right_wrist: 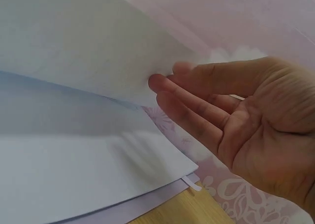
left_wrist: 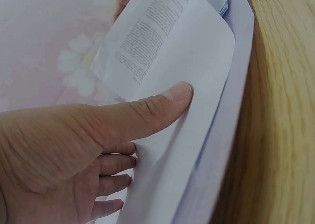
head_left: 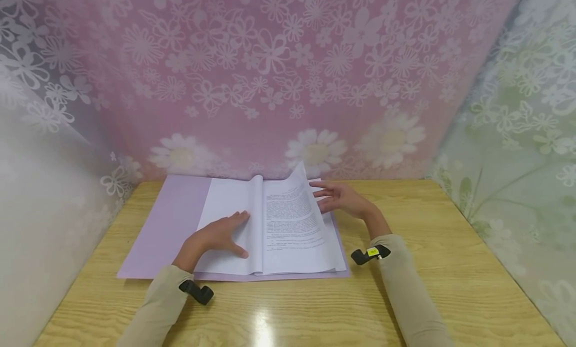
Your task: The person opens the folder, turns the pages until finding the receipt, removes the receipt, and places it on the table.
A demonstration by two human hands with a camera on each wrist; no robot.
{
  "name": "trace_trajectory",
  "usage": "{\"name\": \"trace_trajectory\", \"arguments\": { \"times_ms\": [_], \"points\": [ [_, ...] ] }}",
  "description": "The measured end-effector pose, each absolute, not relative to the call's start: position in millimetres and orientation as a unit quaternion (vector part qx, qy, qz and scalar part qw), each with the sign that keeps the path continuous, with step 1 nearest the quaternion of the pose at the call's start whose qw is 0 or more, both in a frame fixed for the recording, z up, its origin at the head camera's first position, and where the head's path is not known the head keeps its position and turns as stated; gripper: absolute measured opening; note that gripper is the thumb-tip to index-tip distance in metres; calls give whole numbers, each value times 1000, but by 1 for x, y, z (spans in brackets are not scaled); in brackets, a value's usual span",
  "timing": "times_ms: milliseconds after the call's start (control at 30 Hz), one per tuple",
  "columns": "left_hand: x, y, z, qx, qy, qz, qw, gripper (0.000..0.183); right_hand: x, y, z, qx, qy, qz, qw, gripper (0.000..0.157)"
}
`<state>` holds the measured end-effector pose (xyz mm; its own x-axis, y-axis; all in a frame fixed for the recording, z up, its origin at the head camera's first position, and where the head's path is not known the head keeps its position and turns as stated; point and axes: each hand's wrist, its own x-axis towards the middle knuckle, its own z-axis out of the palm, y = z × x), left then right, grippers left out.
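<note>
A lilac folder lies spread on the table with white sheets inside. My left hand rests on the blank turned sheets on the left side, fingers spread and thumb apart. Those sheets bulge along the fold beside its fingertips. On the right side, a printed page rises at its upper right corner. The fingertips of my right hand pinch that page by its right edge. From the right wrist view, the raised page's blank underside shows above the white stack.
The folder lies on a wood-grain table with its top against a pink floral backdrop. Pale floral sheeting stands at the left and right. A small white tab sticks out from under the stack.
</note>
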<state>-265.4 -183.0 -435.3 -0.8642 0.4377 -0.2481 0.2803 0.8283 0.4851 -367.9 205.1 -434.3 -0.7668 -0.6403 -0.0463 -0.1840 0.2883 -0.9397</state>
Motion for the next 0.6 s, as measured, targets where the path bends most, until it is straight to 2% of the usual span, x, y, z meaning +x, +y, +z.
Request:
{"name": "trace_trajectory", "arguments": {
  "times_ms": [300,600],
  "points": [
    [-264,-183,-437,189,939,224,178,118,-366,196,-438,-311,761,-513,247,77],
    [-264,-184,-435,190,940,222,175,116,-366,188,-439,-360,725,-519,273,105]
  ]
}}
